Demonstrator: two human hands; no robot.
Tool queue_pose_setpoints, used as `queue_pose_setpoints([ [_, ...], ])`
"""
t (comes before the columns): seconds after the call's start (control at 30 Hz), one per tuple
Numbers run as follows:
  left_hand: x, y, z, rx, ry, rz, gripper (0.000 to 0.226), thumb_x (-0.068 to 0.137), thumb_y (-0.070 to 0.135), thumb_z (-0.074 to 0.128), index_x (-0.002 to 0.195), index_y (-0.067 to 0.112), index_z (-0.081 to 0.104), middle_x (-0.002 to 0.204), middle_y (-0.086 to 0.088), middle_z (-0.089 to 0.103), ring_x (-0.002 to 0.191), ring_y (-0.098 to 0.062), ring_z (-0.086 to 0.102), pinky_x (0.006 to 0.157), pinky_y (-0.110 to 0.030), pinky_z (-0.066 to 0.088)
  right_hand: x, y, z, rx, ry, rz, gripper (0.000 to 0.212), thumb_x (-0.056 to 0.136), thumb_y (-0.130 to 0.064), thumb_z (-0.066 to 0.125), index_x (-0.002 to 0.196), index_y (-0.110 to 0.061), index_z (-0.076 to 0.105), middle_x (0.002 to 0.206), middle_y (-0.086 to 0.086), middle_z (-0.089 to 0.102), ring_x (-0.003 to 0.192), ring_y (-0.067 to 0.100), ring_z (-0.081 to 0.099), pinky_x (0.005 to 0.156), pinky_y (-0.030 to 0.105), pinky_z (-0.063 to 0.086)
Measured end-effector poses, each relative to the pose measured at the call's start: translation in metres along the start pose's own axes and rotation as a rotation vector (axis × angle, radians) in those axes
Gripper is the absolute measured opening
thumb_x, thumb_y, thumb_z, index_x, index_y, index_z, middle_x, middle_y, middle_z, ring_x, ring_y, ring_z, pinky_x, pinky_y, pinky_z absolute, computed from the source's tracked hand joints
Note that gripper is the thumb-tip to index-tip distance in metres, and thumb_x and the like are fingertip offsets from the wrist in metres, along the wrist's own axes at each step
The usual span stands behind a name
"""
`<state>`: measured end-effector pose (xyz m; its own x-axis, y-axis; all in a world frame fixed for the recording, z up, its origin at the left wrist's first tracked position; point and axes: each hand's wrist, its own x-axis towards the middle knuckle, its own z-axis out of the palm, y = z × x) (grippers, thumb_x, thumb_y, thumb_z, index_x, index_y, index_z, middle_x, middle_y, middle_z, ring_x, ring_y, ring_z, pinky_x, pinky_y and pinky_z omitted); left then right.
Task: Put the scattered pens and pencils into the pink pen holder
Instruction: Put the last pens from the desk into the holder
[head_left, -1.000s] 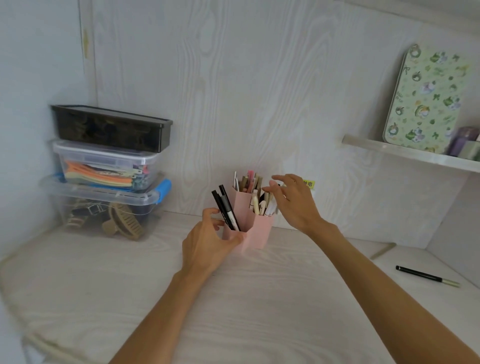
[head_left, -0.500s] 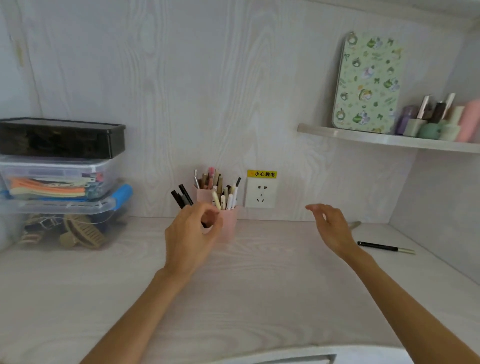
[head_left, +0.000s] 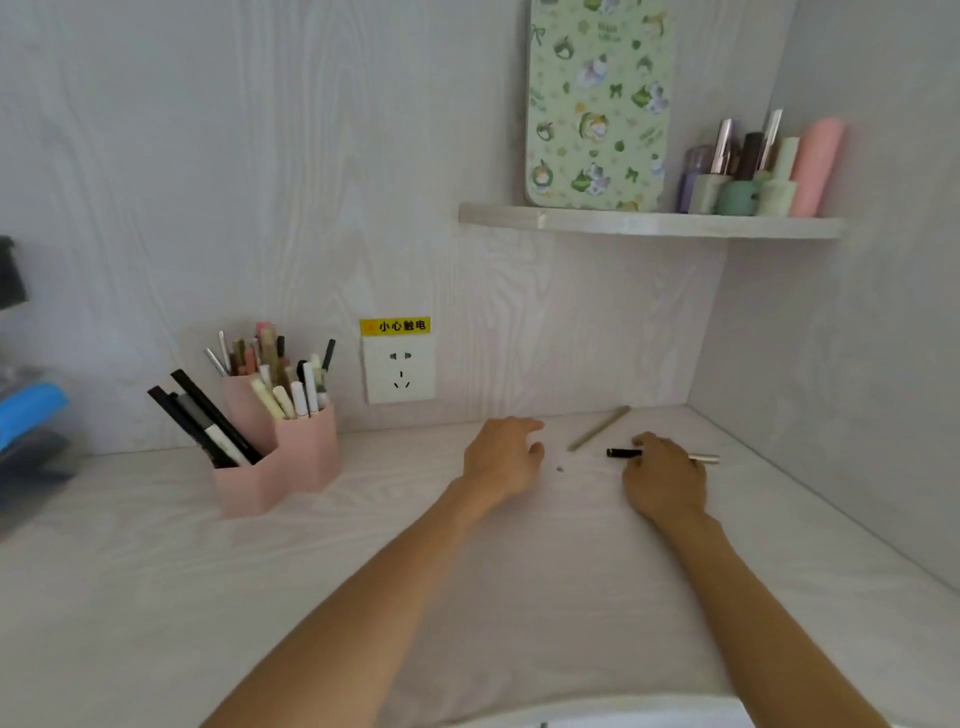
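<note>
Reaching across our pale wood-grain surface (head_left: 260, 597), our right hand (head_left: 665, 480) pinches a black pen (head_left: 623, 453); left hand (head_left: 501, 460) hovers, fingers loose.

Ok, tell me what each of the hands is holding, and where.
The right hand grips the black pen around its middle, on the desk. The left hand holds nothing.

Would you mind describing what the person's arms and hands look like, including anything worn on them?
Both forearms are bare with no sleeves in view. The left hand and right hand wear no gloves, and no rings, watch or bracelet can be seen.
</note>
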<state>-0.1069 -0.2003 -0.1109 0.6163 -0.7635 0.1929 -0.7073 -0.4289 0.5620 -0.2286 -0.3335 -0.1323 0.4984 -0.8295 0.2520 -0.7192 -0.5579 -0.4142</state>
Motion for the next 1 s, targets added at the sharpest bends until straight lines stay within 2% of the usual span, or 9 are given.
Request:
queue_pose_setpoints([
  [0.07,0.014,0.011,0.016,0.018,-0.036,-0.030,0.044,0.097,0.033,0.043,0.139,0.019,0.043,0.140,-0.007,0.048,0.133,-0.024,0.037,0.105,-0.036,0.035,0.003,0.002,0.001,0.060,0.036,-0.018,0.034,0.091,-0.007,0.041,0.121,-0.013,0.056,0.125,0.012,0.057,0.115,0.029,0.053,0.101,0.042,0.039],
  [0.17,0.027,0.023,0.037,0.095,0.034,-0.038,0.035,0.095,0.034,0.047,0.123,0.018,0.061,0.125,-0.005,0.061,0.119,-0.024,0.048,0.097,-0.035,0.039,0.006,0.005,0.002,0.096,0.068,-0.046,0.034,0.090,-0.004,0.042,0.114,-0.018,0.063,0.121,0.010,0.060,0.111,0.028,0.056,0.096,0.038,0.041],
  [0.23,0.030,0.024,0.044,0.072,0.131,-0.054,0.026,0.093,0.029,0.051,0.108,0.018,0.069,0.114,-0.003,0.066,0.110,-0.023,0.054,0.091,-0.033,0.042,0.008,0.005,0.005,0.030,0.100,-0.078,0.034,0.090,-0.007,0.044,0.112,-0.022,0.064,0.118,0.008,0.062,0.115,0.027,0.052,0.103,0.039,0.033],
  [0.33,0.023,0.020,0.044,0.077,0.179,-0.041,0.023,0.094,0.024,0.051,0.107,0.018,0.069,0.111,-0.003,0.067,0.108,-0.022,0.055,0.088,-0.033,0.042,0.010,0.008,0.007,-0.065,0.131,-0.083,0.034,0.091,-0.012,0.044,0.113,-0.028,0.065,0.118,0.005,0.061,0.123,0.025,0.043,0.114,0.045,0.014],
  [0.4,0.011,0.012,0.036,0.101,0.192,-0.011,0.023,0.095,0.023,0.049,0.109,0.019,0.066,0.111,-0.002,0.066,0.106,-0.020,0.055,0.085,-0.031,0.041,0.011,0.011,0.006,-0.059,0.113,-0.098,0.036,0.091,-0.012,0.043,0.114,-0.030,0.064,0.118,0.007,0.061,0.119,0.026,0.046,0.112,0.044,0.020],
  [0.5,-0.023,-0.015,0.011,0.140,0.234,0.035,0.019,0.094,0.025,0.049,0.108,0.024,0.062,0.106,0.004,0.066,0.098,-0.016,0.057,0.076,-0.028,0.042,0.010,0.011,0.000,-0.032,0.069,-0.166,0.036,0.093,-0.013,0.041,0.114,-0.032,0.064,0.116,0.008,0.062,0.112,0.027,0.051,0.109,0.045,0.026],
  [0.7,-0.116,-0.090,-0.072,0.105,0.329,-0.066,0.010,0.091,0.031,0.056,0.096,0.038,0.061,0.087,0.025,0.061,0.075,0.005,0.054,0.058,-0.016,0.036,-0.005,-0.018,0.000,-0.069,0.010,-0.227,0.027,0.095,-0.026,0.046,0.111,-0.037,0.065,0.113,0.001,0.065,0.113,0.024,0.053,0.115,0.049,0.009],
  [0.83,-0.153,-0.113,-0.114,0.015,0.483,-0.071,0.007,0.089,0.035,0.059,0.091,0.041,0.061,0.078,0.030,0.057,0.075,0.009,0.055,0.057,-0.012,0.035,-0.025,-0.075,0.012,-0.044,-0.120,-0.364,0.024,0.091,-0.031,0.052,0.110,-0.039,0.065,0.117,0.000,0.060,0.119,0.021,0.049,0.116,0.047,0.009],
  [1.0,-0.174,-0.118,-0.164,-0.145,0.698,0.006,0.012,0.089,0.030,0.059,0.086,0.042,0.061,0.081,0.027,0.065,0.080,0.002,0.061,0.068,-0.019,0.047,-0.060,-0.152,0.033,0.049,-0.213,-0.554,0.022,0.089,-0.029,0.056,0.106,-0.037,0.068,0.116,0.000,0.061,0.116,0.021,0.051,0.111,0.041,0.023],
])
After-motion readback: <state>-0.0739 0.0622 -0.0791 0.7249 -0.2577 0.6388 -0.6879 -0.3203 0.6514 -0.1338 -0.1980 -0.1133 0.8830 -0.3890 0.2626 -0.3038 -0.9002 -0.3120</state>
